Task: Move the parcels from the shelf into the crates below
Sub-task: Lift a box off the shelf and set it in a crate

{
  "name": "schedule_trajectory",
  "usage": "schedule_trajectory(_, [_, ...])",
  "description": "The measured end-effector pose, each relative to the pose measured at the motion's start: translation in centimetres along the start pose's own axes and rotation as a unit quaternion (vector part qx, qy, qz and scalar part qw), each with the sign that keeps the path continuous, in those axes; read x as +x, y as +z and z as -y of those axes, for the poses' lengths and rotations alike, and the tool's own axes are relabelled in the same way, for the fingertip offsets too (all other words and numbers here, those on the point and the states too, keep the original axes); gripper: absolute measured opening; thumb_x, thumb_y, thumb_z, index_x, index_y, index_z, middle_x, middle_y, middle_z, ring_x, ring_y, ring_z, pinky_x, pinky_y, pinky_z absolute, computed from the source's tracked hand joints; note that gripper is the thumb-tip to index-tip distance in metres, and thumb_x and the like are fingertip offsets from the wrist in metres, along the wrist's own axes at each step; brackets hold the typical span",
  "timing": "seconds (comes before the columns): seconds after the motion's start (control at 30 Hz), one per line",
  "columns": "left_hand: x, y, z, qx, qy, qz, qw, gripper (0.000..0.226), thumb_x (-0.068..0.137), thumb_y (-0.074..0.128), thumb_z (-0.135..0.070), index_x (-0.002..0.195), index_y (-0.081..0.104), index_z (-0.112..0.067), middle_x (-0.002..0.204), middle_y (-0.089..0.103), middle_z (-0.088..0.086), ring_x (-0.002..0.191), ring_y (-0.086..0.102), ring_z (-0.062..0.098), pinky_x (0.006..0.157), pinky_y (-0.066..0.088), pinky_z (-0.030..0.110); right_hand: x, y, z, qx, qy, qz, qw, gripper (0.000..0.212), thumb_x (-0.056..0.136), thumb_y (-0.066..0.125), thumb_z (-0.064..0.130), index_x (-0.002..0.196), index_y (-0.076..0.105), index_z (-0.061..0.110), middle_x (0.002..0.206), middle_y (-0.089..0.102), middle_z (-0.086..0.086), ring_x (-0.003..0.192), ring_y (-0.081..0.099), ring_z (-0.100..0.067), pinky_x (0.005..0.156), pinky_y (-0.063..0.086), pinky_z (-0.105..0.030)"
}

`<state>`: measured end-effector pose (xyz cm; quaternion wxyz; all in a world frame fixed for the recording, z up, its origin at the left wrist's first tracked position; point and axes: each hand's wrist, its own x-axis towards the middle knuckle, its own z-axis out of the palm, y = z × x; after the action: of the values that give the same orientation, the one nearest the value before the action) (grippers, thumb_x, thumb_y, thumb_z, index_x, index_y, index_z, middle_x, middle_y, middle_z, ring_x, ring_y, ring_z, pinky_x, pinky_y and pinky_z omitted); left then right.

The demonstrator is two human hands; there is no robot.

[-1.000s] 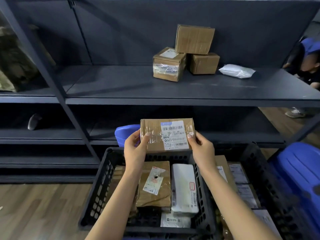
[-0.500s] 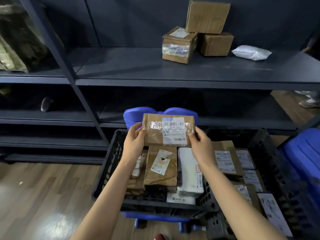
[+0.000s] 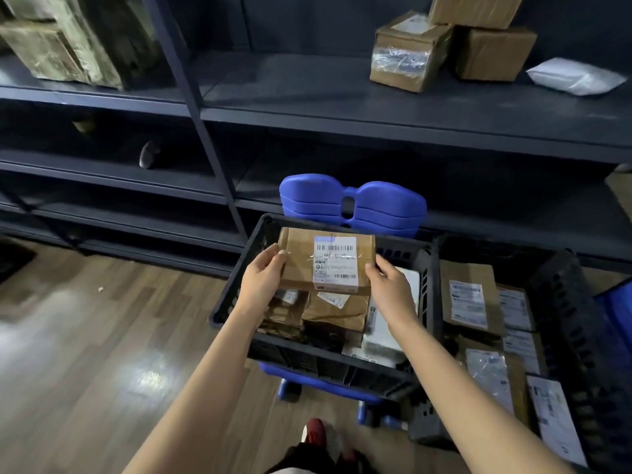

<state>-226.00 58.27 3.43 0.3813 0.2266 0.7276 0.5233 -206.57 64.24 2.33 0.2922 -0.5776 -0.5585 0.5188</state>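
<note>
Over the far half of the black crate, a person holds a flat brown parcel level, label up. Near the crate's left wall the left hand pinches the parcel's left end, thumb on top and fingers curled beneath. Toward the crate's right wall the right hand grips the other end the same way. The parcel hangs above the crate's load and is not yet set down, so I judge this one to be at the point of lowering and release.

Inside the crate several parcels already lie: brown paper packets under the held one and a white box against the right wall. Just right of the crate a second black crate holds rows of flat labelled packets. Up and to the right of the crate, the shelf bears four parcels yet to be moved: a taped cardboard box, a plain cardboard box with a stacked box above it, and, farthest right, a white poly mailer. By my reckoning a good part of the work is done and five placements remain, counting the one in hand.

The held parcel's white label carries a blue strip at its top left, barcodes along the top and bottom, and printed digits that look like 661; the small print is blurred. Labels in the second crate are white with dark print too fine to read.
</note>
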Motion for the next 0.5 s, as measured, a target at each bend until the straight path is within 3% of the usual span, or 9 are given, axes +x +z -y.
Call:
schedule_trajectory(0.1, [-0.3, 0.1, 0.7, 0.02, 0.002, -0.001, 1.0, 0.038, 0.095, 0.056, -0.029, 0.132, 0.057, -0.019, 0.115, 0.064, -0.001, 0.102, 0.062, 0.015, 0.096, 0.05, 0.033, -0.3, 0.2, -0.6, -0.016, 0.007, 0.01, 1.0, 0.048, 0.1, 0.042, 0.035, 0.147, 0.037, 0.028, 0.148, 0.042, 0.007, 0.127, 0.049, -0.014, 0.093, 0.041, -0.023])
schedule_trajectory(0.23, [0.0, -0.5, 1.5, 0.049, -0.004, 0.002, 0.999, 0.037, 0.095, 0.055, -0.031, 0.13, 0.059, -0.02, 0.116, 0.065, 0.0, 0.105, 0.062, 0.018, 0.098, 0.05, 0.038, -0.8, 0.9, -0.5, -0.029, 0.019, 0.018, 0.999, 0.044, 0.101, 0.042, 0.031, 0.144, 0.041, 0.023, 0.137, 0.049, 0.013, 0.125, 0.049, -0.015, 0.096, 0.039, -0.024])
schedule_trajectory(0.37, [1.0, -1.9, 2.3, 0.076, -0.019, -0.005, 0.997, 0.037, 0.095, 0.054, -0.036, 0.129, 0.06, -0.021, 0.118, 0.067, 0.003, 0.103, 0.063, 0.02, 0.091, 0.052, 0.036, -1.0, 2.2, -0.3, -0.018, 0.033, 0.02, 0.999, 0.042, 0.101, 0.043, 0.025, 0.142, 0.043, 0.017, 0.143, 0.048, 0.0, 0.13, 0.045, -0.019, 0.092, 0.032, -0.02])
schedule_trajectory(0.5, [2.2, -3.8, 3.2, 0.094, -0.03, -0.004, 0.995, 0.037, 0.096, 0.052, -0.032, 0.129, 0.06, -0.018, 0.119, 0.066, 0.004, 0.108, 0.061, 0.02, 0.096, 0.049, 0.036, -0.7, 4.5, -1.2, -0.026, 0.051, 0.022, 0.998, 0.042, 0.101, 0.042, 0.026, 0.142, 0.043, 0.017, 0.145, 0.046, 0.0, 0.134, 0.041, -0.018, 0.098, 0.031, -0.022])
